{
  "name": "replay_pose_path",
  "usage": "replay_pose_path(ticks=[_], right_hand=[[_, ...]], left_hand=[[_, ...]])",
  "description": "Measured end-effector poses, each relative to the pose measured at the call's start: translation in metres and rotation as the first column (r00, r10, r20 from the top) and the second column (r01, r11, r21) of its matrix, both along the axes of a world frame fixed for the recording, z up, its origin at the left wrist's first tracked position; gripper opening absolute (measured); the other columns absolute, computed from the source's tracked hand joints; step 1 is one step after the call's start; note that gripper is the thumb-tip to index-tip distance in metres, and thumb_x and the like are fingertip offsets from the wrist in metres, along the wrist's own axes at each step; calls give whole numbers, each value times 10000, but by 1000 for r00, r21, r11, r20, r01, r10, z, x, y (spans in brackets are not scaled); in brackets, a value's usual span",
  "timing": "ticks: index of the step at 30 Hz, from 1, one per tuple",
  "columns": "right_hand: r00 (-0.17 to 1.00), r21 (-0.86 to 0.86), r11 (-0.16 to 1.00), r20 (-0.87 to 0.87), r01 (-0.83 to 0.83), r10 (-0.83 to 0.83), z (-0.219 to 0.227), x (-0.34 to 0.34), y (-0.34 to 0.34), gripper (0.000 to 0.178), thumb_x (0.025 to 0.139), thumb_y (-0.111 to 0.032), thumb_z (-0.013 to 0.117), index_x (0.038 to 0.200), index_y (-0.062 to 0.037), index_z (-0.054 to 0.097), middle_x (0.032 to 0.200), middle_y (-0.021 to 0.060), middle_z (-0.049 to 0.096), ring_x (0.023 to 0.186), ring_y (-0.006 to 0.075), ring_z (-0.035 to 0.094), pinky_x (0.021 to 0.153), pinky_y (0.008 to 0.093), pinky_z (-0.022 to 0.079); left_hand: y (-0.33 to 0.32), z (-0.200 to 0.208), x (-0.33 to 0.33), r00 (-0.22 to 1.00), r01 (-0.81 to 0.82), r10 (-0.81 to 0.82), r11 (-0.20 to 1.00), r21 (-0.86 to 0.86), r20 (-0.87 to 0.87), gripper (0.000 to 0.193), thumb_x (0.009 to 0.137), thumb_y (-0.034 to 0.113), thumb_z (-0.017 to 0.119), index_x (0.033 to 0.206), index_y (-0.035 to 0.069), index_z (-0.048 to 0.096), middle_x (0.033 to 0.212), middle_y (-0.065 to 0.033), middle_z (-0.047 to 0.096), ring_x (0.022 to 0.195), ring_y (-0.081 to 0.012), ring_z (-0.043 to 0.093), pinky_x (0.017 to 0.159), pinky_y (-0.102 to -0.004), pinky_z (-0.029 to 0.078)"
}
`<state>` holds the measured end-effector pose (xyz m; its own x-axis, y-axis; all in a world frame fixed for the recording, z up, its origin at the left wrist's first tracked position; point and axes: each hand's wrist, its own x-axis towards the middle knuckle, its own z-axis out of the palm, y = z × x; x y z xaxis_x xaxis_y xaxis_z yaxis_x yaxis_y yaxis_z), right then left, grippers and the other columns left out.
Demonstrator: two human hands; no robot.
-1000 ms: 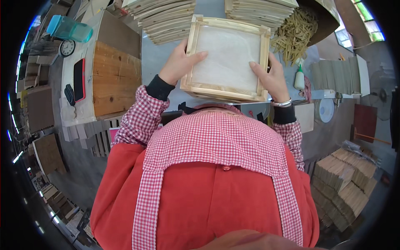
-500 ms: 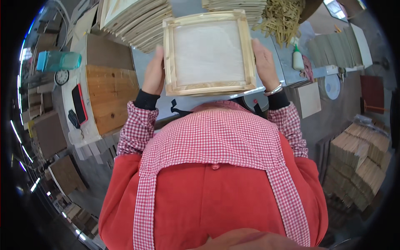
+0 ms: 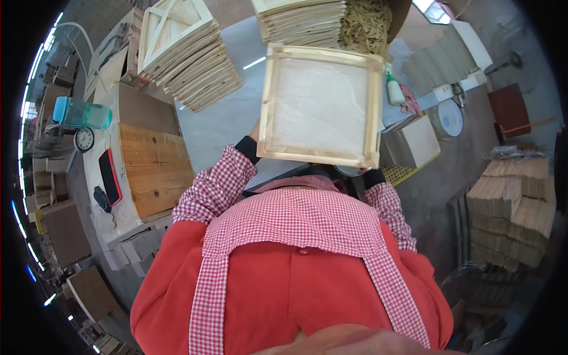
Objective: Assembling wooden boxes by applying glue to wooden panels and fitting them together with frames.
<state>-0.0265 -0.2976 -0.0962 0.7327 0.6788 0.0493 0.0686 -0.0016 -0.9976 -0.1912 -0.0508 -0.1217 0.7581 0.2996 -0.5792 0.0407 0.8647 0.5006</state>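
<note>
A square pale wooden frame (image 3: 269,103) with a whitish panel (image 3: 319,106) inside it is held up over the table, tilted slightly. My left hand (image 3: 255,131) grips its left side near the lower corner; the fingers are hidden behind the wood. At the lower right corner, my right wrist in its dark cuff (image 3: 372,178) runs under the frame, which covers nearly all of that hand. Beyond it on the table stand a stack of slatted wooden panels (image 3: 192,65) at left and another stack of wooden pieces (image 3: 305,21).
Yellowish loose strips (image 3: 365,26) are heaped at the back. A glue bottle (image 3: 394,90) and pink cloth (image 3: 409,99) lie at right. On the left bench are a wooden board (image 3: 155,168), a phone (image 3: 110,177), a clock (image 3: 84,139) and a teal bottle (image 3: 83,112). Bundled wood (image 3: 512,207) stands at right.
The frame has moved right and lower in view, and is tilted. Both hands, earlier visible at its two sides, are now mostly behind it. My view has shifted too.
</note>
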Motion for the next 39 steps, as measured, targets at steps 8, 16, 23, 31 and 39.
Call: replay_pose_path(ticks=[8,16,23,31,39], right_hand=[[984,258,951,-82,172,-156,74,30,-54,480,1018,-399,332,1304,-38,466,1212,114,568,1113,224,546,963,334,422],[956,447,849,-204,283,-212,128,-9,-26,561,1017,-435,319,1381,-15,395,1312,107,523,1223,218,495,1032,358,386],[974,391,893,-118,223,-191,82,11,-10,555,1005,-428,362,1406,-44,368,1386,94,461,1272,207,443,1076,391,332],[979,30,997,192,-72,65,31,29,16,510,1015,-337,377,1417,-23,363,1367,102,476,1241,200,457,1057,344,344],[961,12,987,233,-158,151,99,77,66,493,989,-368,437,1306,0,522,1108,120,637,1021,182,593,921,304,443]], left_hand=[[18,102,121,699,-262,-531,434,862,480,610,992,421,425,1402,-25,357,1375,-159,479,1245,-216,482,1060,-336,380],[-9,181,55,820,151,-321,920,361,474,725,974,572,334,1424,3,332,1424,-129,430,1278,-206,440,1080,-322,337],[-13,175,4,881,-104,-56,946,307,469,612,987,501,381,1367,23,413,1334,-111,517,1187,-213,529,1023,-345,408],[-12,170,-33,981,-144,73,893,427,178,551,987,417,444,1369,20,413,1339,-111,517,1179,-193,537,1007,-329,418],[36,143,-37,962,35,261,170,985,-80,644,968,390,482,1403,-62,333,1455,-212,373,1353,-308,353,1102,-356,287]])
